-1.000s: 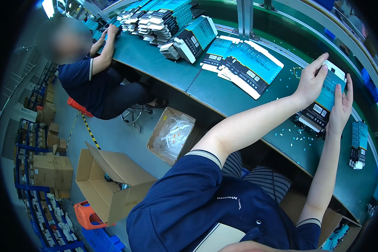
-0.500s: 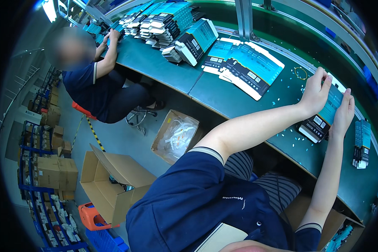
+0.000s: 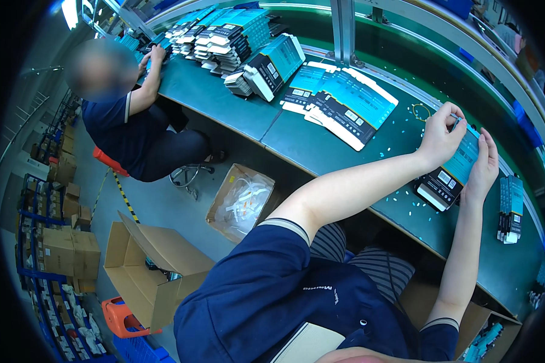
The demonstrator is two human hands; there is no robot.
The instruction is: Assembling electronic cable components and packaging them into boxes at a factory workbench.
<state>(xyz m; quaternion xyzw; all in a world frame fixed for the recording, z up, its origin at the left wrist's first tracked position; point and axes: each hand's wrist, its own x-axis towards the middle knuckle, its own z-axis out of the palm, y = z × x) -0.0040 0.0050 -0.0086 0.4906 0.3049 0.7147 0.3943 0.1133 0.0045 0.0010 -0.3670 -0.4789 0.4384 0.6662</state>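
Observation:
A blue and black carton (image 3: 447, 176) lies on the green table in front of me, its white flap end toward me. At its far end my left hand (image 3: 443, 134) is closed, with thumb and fingers pinching the edge. Along its right side my right hand (image 3: 482, 163) grips the carton, fingers reaching up toward the far corner. The fingers partly cover that far end. Left of my left hand, several flat cartons (image 3: 357, 103) lie fanned out. A thin yellow loop (image 3: 420, 112) rests just beyond that hand.
Small pale scraps dot the green table (image 3: 399, 175). A narrow stack of cartons (image 3: 510, 209) stands at right, with larger carton stacks (image 3: 233, 36) far left. A co-worker (image 3: 133, 121) sits at the left. Cardboard boxes (image 3: 242, 202) stand on the floor beside the table.
The white flap that stood out at the carton's far end no longer shows; my left fingers are now over that edge. The whole view has shifted slightly.

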